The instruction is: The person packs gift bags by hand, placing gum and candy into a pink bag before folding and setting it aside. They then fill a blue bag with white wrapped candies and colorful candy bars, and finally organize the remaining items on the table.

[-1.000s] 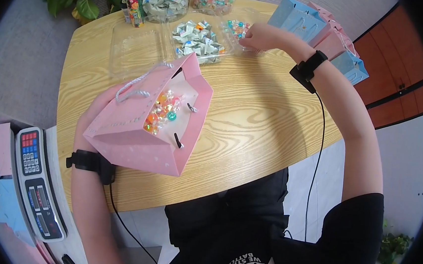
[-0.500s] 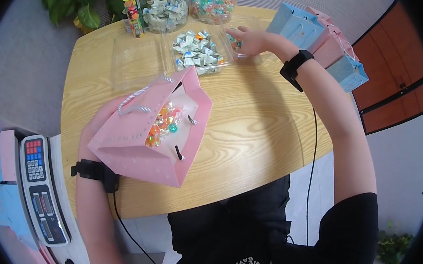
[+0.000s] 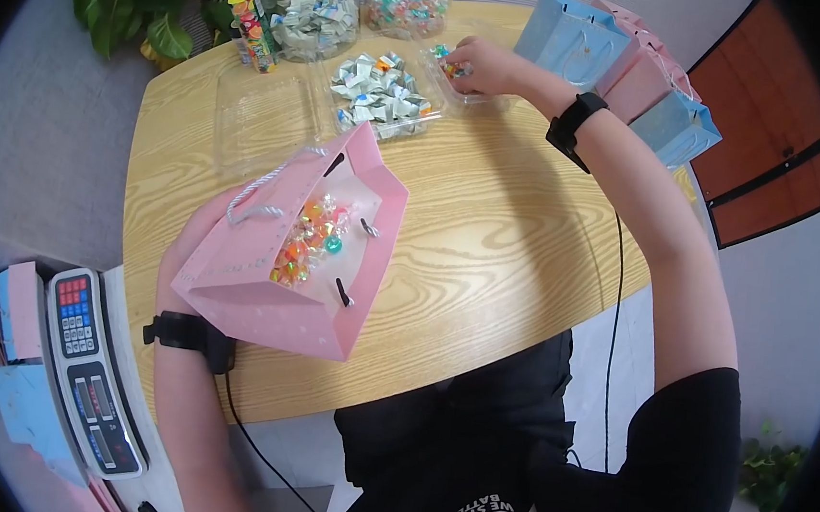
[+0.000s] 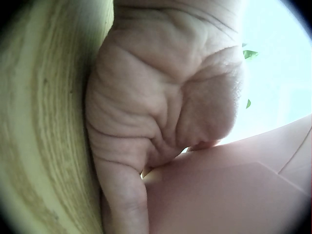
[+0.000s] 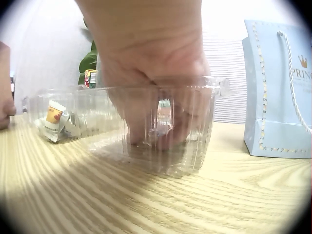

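A pink gift bag [image 3: 280, 313] leans over on the table, its mouth toward the right and wrapped candies [image 3: 307, 248] showing inside. My left hand [image 3: 190, 231] holds it from behind; the left wrist view shows the palm [image 4: 156, 87] beside the tabletop with the fingers partly hidden by the bag. At the far side, my right hand [image 3: 485, 66] reaches down into a clear plastic box [image 5: 200, 156]. Through its wall in the right wrist view, the fingers close around shiny wrapped candy [image 5: 160, 127]. A few colourful candies [image 3: 440, 52] show beside the fingertips.
Next to that box, an open clear box holds white-wrapped candies [image 3: 379, 100], its lid [image 3: 266, 124] spread left. Two fuller tubs [image 3: 315, 19] [image 3: 406, 1] and a colourful can [image 3: 252, 30] stand behind. Blue and pink gift bags [image 3: 571, 42] line the right edge; a scale [image 3: 97, 376] sits left.
My right hand lifted and shifted over the candy box with fingers spread, then lowered its fingers into it. My left hand and the pink bag stay in place.
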Tool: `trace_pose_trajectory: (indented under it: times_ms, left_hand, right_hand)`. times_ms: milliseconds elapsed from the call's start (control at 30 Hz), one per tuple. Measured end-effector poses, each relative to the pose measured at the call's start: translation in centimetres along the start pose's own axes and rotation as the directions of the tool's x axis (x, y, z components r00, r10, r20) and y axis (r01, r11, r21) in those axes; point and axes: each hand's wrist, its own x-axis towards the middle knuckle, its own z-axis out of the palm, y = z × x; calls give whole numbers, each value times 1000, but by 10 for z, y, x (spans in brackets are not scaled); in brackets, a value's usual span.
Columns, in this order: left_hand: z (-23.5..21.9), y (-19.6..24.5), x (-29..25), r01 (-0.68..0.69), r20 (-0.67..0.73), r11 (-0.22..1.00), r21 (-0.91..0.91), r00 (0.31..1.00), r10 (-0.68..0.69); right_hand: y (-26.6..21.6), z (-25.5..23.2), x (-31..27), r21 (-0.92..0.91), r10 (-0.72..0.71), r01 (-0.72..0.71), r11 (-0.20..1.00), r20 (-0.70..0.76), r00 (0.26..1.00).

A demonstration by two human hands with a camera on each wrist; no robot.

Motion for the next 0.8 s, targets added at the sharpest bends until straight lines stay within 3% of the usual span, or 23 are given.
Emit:
trace_pose_trajectory:
  times_ms: [67, 167, 233, 267, 367, 433, 567, 633, 800]
  left_hand:
    - [-3, -3, 2, -23, 13, 999, 33, 1000, 23]
    - [-11, -6, 4, -23, 27, 1000, -11, 999, 23]
    - [-15, -6, 5, -26, 26, 1000, -11, 999, 26]
    - [-17, -7, 5, -27, 23, 1000, -12, 999, 27]
    - [-21, -9, 6, -123, 66, 982, 140, 991, 115]
    - [-25, -9, 8, -74, 78, 994, 85, 995, 67]
    - [-42, -19, 18, -90, 73, 994, 66, 994, 86]
    - [-56, -27, 28, -48, 73, 998, -31, 996, 50]
    - [-46, -22, 27, -6, 83, 999, -40, 997, 9]
  right_hand:
    - [-1, 0, 0, -3, -26, 26, 1000, -26, 999]
    - [-8, -5, 0, -17, 26, -25, 1000, 73, 997]
    - [-7, -2, -2, -32, -62, 61, 998, -61, 996]
    - [-7, -3, -1, -32, -65, 63, 997, -60, 996]
    - [-10, -8, 2, -95, -65, 65, 993, 5, 998]
    - [-19, -12, -2, -47, 60, -60, 997, -1, 998]
    - [-11, -5, 1, -41, 91, -95, 995, -90, 992]
    - [-13, -9, 1, 4, 134, -135, 991, -88, 987]
    - [-11, -20, -4, 94, 154, -142, 985, -135, 979]
